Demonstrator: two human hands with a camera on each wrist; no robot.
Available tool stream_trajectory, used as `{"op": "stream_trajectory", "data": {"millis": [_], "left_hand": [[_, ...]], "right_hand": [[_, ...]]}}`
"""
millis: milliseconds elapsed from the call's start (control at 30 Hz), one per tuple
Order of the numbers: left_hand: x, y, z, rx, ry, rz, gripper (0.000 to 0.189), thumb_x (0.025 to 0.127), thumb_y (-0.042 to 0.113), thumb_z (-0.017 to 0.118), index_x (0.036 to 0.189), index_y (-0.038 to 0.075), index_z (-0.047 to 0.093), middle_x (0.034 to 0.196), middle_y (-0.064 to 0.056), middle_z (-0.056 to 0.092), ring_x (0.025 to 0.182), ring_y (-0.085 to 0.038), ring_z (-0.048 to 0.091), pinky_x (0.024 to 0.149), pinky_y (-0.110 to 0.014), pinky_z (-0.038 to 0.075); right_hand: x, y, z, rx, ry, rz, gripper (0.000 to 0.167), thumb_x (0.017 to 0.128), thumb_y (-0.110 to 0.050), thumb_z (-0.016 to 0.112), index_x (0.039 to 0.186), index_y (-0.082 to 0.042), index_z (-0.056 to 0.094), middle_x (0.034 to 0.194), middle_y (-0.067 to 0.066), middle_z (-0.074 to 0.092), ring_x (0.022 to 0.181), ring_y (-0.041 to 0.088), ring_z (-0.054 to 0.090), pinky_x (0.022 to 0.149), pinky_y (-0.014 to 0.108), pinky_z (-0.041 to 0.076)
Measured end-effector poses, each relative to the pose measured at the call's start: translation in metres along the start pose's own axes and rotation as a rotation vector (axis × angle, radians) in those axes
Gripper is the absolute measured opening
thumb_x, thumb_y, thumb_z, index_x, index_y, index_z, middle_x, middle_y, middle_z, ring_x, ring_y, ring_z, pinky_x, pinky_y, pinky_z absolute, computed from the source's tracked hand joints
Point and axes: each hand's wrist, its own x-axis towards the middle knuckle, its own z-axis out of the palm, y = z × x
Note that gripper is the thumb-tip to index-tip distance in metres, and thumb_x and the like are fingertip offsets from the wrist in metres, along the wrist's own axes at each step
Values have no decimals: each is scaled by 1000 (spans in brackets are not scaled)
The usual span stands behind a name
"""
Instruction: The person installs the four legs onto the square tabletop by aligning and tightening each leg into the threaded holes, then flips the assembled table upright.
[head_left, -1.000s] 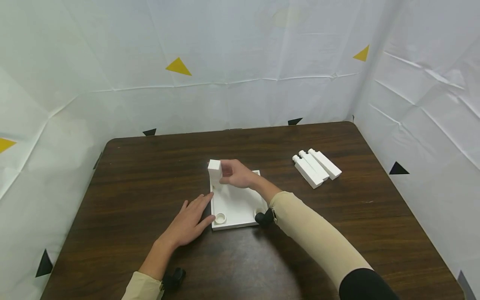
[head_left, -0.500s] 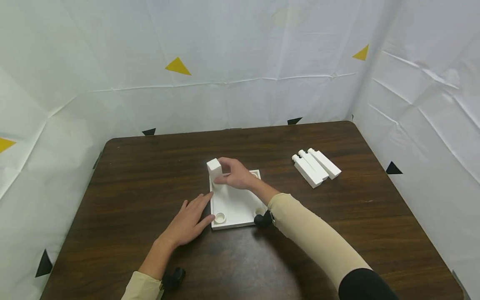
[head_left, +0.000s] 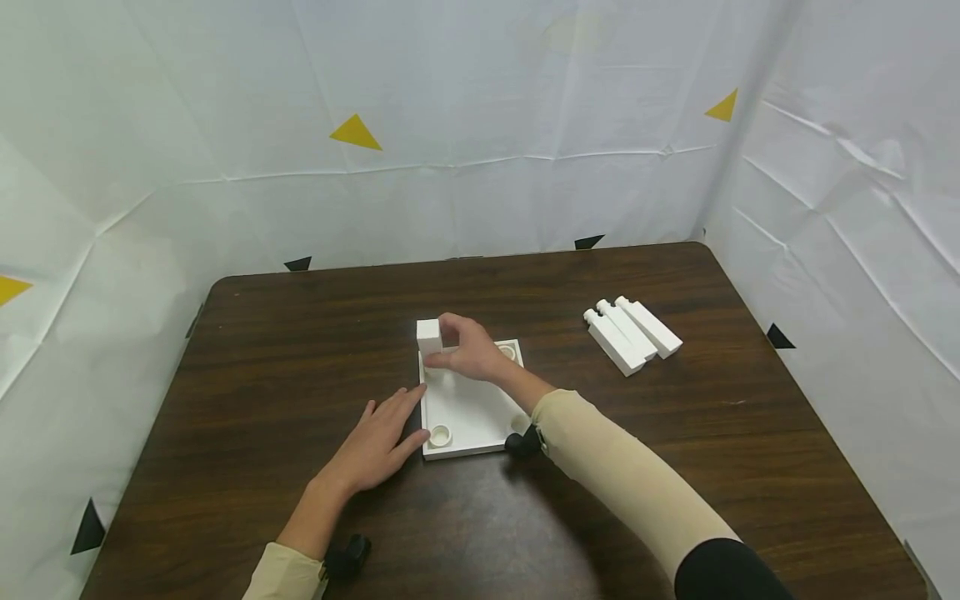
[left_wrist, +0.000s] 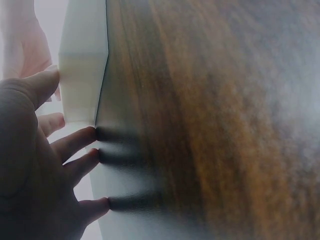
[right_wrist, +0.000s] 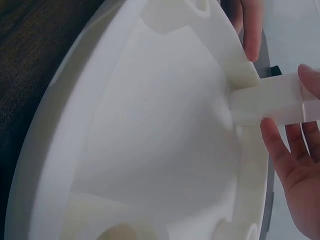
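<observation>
A square white tabletop panel [head_left: 472,412] lies underside up, with a raised rim and round corner sockets. At its back left corner a white square-sided table leg [head_left: 429,335] stands upright. My right hand [head_left: 471,350] grips this leg, thumb on the near side and fingers behind. In the right wrist view the leg's [right_wrist: 280,97] lower end meets the panel's corner, hiding the socket there. My left hand [head_left: 378,446] lies on the table with fingers spread, its thumb and index fingertips at the panel's left edge. Seen from the left wrist, the fingertips [left_wrist: 90,132] touch down beside the panel's side wall [left_wrist: 82,85].
Three more white legs [head_left: 633,336] with knobbed ends lie side by side at the right of the dark wooden table [head_left: 337,333]. The front left socket [head_left: 440,436] shows a bare ring. White sheeting [head_left: 465,100] encloses the table's back and sides.
The leg has turned about its length at the corner, leaning slightly half a second ago and straighter now. My right fingers have shifted around it. The left hand has stayed in place.
</observation>
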Motion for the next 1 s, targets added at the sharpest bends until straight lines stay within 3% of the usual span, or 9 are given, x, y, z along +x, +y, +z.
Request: {"op": "stream_trajectory", "data": {"millis": [167,500,733,1000], "left_hand": [[1,0,1,3,-3,-3,71,99,53,49,157,23,23,159,-3,29,147,-26,22,113,-64,12],[1,-2,2,5,-5,-1,71,99,53,49,158,23,23,159,-4,29,147,-26,22,113,-64,12],[0,-4,2,8,1,1,71,99,53,49,158,24,23,159,-5,29,147,-26,22,112,-65,12],[1,-4,3,6,6,7,71,99,53,49,157,23,23,159,-4,30,147,-27,22,112,-65,13]], "right_hand": [[-1,2,-3,13,-52,-35,47,82,-18,81,122,-11,57,114,5,64,110,22,59,94,40,49],[1,-1,-11,130,-179,-128,66,86,3,66,147,-7,42,140,12,53,131,29,48,108,48,38],[2,-1,-11,179,-223,-138,69,89,10,59,151,-10,38,148,12,47,135,25,45,110,40,36],[4,3,-8,170,-218,-127,60,90,11,59,145,-6,44,140,18,54,132,28,49,107,40,39]]}}
